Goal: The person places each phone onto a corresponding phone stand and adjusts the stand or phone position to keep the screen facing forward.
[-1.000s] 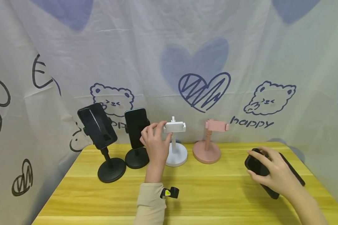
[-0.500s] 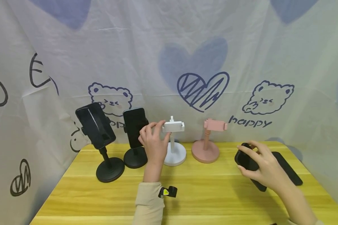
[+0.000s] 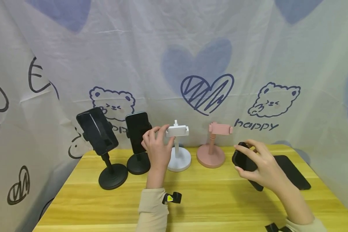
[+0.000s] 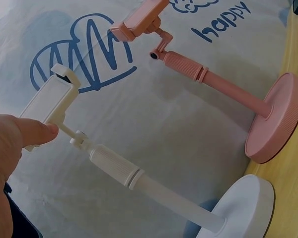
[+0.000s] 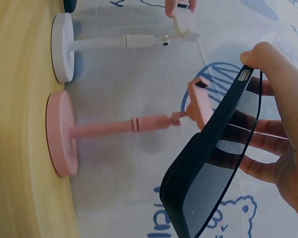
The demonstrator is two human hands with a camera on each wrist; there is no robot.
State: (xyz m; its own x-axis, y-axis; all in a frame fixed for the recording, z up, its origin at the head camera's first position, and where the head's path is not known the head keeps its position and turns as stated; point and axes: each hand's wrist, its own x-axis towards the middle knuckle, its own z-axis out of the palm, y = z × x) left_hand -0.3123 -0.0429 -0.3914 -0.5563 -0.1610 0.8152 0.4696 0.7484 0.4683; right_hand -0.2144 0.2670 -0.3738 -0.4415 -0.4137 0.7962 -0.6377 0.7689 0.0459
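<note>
My left hand [image 3: 158, 148] pinches the left end of the clamp on the white phone stand [image 3: 179, 160]. In the left wrist view, the thumb presses on the edge of that white clamp [image 4: 47, 101], which holds no phone. Over the right side of the table, my right hand [image 3: 266, 166] holds a black phone [image 3: 244, 162], tilted and raised. The right wrist view shows the phone [image 5: 201, 153] gripped between thumb and fingers at its edges. Between the two hands stands a pink phone stand [image 3: 211, 156] with a bare clamp.
Two black stands at the left each carry a phone: one tilted phone [image 3: 97, 130] and one more upright phone [image 3: 138, 132]. Another black phone [image 3: 292, 172] lies flat at the right of the wooden table [image 3: 208, 203]. A printed cloth [image 3: 150, 64] hangs close behind.
The right hand has lifted the black phone and carried it leftward, uncovering more of the phone lying on the table. The left hand keeps its hold on the white clamp.
</note>
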